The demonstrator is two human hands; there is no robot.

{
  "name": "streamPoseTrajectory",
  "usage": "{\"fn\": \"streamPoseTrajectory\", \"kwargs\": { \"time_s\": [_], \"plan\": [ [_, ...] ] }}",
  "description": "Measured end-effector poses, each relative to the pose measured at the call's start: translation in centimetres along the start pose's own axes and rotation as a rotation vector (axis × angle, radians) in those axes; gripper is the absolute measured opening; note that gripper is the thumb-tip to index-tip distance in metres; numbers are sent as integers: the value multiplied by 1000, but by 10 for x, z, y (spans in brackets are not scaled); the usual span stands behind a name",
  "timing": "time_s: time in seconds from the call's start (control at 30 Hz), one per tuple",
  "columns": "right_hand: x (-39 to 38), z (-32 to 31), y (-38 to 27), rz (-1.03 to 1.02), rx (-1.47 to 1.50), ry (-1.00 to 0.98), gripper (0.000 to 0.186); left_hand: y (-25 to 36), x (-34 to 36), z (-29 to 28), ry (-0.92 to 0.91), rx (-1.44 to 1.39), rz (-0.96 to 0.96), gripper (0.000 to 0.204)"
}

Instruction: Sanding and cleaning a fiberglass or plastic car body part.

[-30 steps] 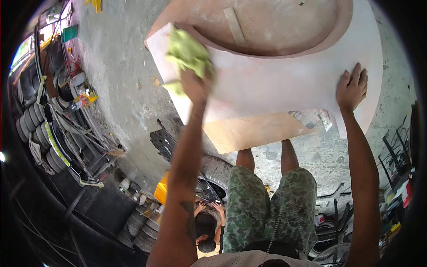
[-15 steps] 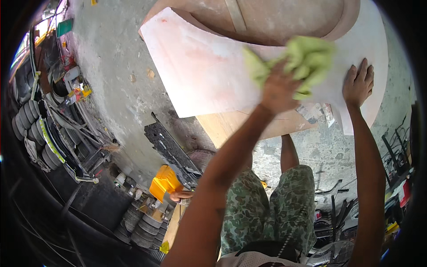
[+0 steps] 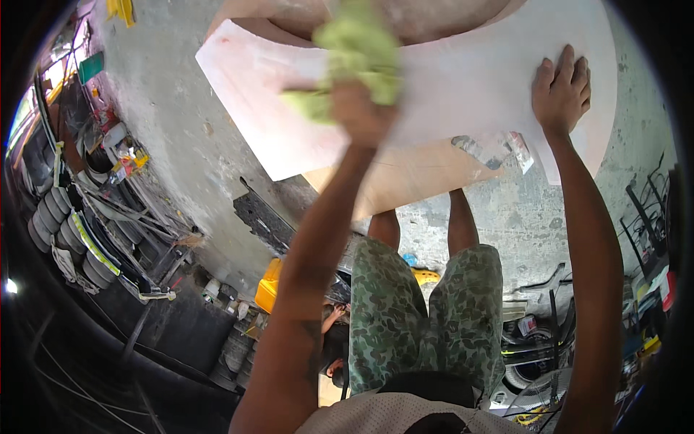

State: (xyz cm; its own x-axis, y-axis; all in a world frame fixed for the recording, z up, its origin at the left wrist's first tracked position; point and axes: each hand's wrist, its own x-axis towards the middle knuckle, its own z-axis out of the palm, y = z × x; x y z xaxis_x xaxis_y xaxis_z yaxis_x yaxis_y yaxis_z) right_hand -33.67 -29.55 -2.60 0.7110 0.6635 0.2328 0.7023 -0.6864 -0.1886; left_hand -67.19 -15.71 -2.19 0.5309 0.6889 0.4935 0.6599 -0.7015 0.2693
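A large whitish-pink panel (image 3: 463,94) with a curved cutout spans the upper part of the view. My left hand (image 3: 361,112) is closed on a crumpled yellow-green cloth (image 3: 358,54), which lies against the panel's left half and reaches over the cutout's edge. Motion blurs both the cloth and these fingers. Toward the panel's right end, my right hand (image 3: 562,94) rests flat with its fingers spread, holding nothing. A brownish curved surface (image 3: 441,18) shows inside the cutout.
Under the panel's near edge is a plywood board (image 3: 405,173). A long black part (image 3: 264,217) and a yellow object (image 3: 268,283) lie to the left. Stacked grey discs (image 3: 54,220) and clutter line the far left. Another person's hand (image 3: 334,315) shows low, beyond my left arm.
My left hand has swept the cloth leftward across the panel. My right hand stays on the panel's right part. The whole view has shifted somewhat.
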Motion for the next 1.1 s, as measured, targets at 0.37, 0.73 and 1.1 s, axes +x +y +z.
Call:
{"fn": "streamPoseTrajectory", "kwargs": {
  "time_s": [0.37,0.73,1.1],
  "plan": [
    [4,4,34,-30,-76,42,64,56,-24,-19,-700,-283,68,60],
    [-3,4,13,-28,3,28,64,-52,-62,-98,-181,383,-548,38],
    [-61,-60,63,-244,275,-388,50,80,0,0,-531,-202,173,54]
  ]
}}
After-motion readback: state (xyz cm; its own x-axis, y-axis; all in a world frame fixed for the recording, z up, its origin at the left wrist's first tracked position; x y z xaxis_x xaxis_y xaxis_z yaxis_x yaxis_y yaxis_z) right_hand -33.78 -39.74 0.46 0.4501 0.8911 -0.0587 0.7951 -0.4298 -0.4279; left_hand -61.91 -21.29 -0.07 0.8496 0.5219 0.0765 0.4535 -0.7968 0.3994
